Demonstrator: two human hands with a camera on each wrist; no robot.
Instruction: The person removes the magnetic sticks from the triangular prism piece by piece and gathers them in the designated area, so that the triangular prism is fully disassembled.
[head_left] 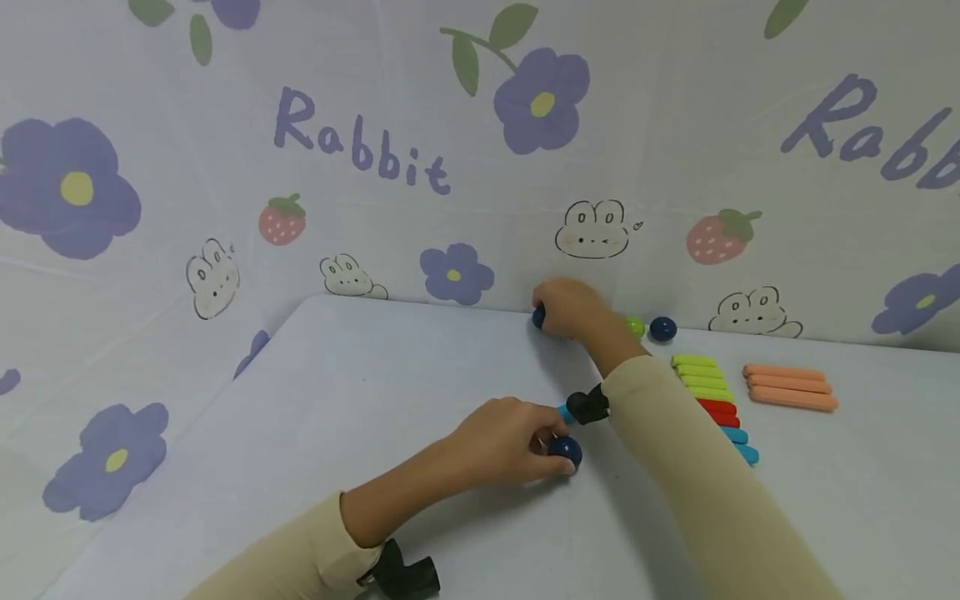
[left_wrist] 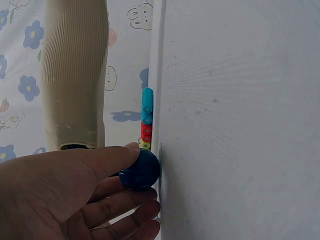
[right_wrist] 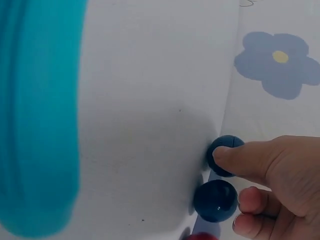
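Note:
My left hand point(head_left: 506, 442) holds a glossy dark blue ball point(head_left: 565, 452) near the middle of the white table, thumb and fingers around it. Seen from the left wrist, the thumb lies over this ball point(left_wrist: 141, 170). At the table's back edge my right hand point(head_left: 576, 310) pinches another dark blue ball point(head_left: 538, 317), partly hidden by the fingers. The right wrist view shows the thumb on that ball point(right_wrist: 223, 155). Just below is a second dark blue ball point(right_wrist: 215, 201), close to the curled fingertips. Part of a red round thing point(right_wrist: 202, 236) shows beneath.
Right of my right hand sit a green ball point(head_left: 635, 327) and a dark blue ball point(head_left: 663, 329). Lime sticks point(head_left: 703, 379), red sticks point(head_left: 720, 412), blue sticks point(head_left: 742, 446) and orange sticks point(head_left: 791, 387) lie farther right. A blue stick point(head_left: 565, 413) shows between my hands.

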